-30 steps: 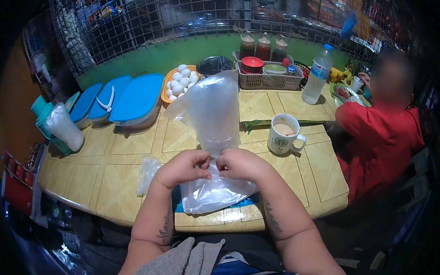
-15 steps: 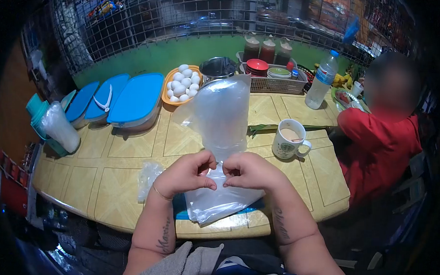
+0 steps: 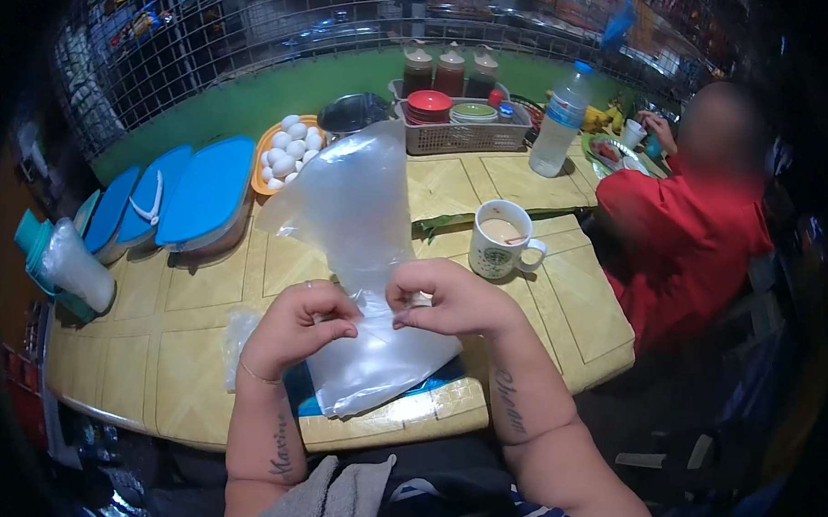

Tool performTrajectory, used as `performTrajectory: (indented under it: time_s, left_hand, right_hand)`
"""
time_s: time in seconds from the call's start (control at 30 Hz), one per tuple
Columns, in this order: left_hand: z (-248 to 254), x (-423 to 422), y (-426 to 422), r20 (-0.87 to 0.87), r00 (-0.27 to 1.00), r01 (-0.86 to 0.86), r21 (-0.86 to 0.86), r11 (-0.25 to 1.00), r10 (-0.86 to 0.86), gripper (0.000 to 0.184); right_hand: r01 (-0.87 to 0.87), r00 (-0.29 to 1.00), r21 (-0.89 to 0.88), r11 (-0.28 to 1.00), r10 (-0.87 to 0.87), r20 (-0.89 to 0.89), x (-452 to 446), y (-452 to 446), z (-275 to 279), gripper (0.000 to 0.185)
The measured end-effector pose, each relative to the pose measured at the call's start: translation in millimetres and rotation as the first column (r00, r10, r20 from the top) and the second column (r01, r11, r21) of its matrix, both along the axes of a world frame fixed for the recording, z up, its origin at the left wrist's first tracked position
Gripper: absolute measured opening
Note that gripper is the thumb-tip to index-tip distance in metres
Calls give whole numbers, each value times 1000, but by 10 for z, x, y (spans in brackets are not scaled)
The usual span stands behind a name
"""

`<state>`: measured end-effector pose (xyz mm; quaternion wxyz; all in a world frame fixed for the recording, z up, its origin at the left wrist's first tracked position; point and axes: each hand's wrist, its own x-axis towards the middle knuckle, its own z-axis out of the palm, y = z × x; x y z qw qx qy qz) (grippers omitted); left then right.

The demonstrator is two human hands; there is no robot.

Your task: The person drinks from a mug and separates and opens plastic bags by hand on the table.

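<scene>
A clear plastic bag (image 3: pixel 357 202) stands puffed up in front of me, its lower part narrowing between my hands. My left hand (image 3: pixel 311 323) pinches the plastic at the left of the narrow part, thumb and finger together. On the right side, my right hand (image 3: pixel 449 296) pinches the same plastic with curled fingers. Beneath both hands, flat clear plastic (image 3: pixel 378 367) lies spread over a blue sheet (image 3: pixel 302 391) at the table's front edge. A small crumpled clear bag (image 3: pixel 238 334) is beside my left wrist.
Blue-lidded containers (image 3: pixel 207 189), a teal pitcher (image 3: pixel 34 236) and eggs (image 3: pixel 290 149) stand left. A mug (image 3: pixel 501 243), water bottle (image 3: pixel 560 122) and condiment basket (image 3: pixel 464 137) are to the right and behind. A person in red (image 3: pixel 679 240) sits at the right.
The view has shifted, so the table's objects appear further left. My hands have moved slightly apart along the plastic. The person's hand at the right is raised again near a white cup.
</scene>
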<state>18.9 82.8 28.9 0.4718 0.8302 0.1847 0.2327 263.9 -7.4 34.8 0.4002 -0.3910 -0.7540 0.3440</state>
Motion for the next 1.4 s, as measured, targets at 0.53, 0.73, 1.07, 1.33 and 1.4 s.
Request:
performTrajectory:
  time_s: [0.53, 0.73, 1.07, 1.33, 1.4]
  left_hand:
    - [14, -24, -34, 126, 984, -127, -10, 992, 127, 19]
    - [-1, -28, 17, 197, 979, -77, 136, 988, 49, 14]
    - [-69, -3, -74, 707, 704, 384, -309, 870, -59, 26]
    - [-177, -85, 6, 591, 798, 145, -375, 916, 115, 34]
    - [-104, -115, -2, 610, 785, 183, -398, 899, 111, 33]
  right_hand:
    - [-69, 821, -186, 980, -50, -568, -133, 23, -128, 7]
    - [171, 952, -119, 978, -195, -235, -149, -5, -65, 11]
    - [-2, 894, 31, 1000, 16, -448, 4, 83, -108, 19]
    - [-277, 476, 110, 955, 236, -847, 96, 150, -231, 29]
    - [-285, 401, 157, 946, 266, -876, 139, 163, -202, 33]
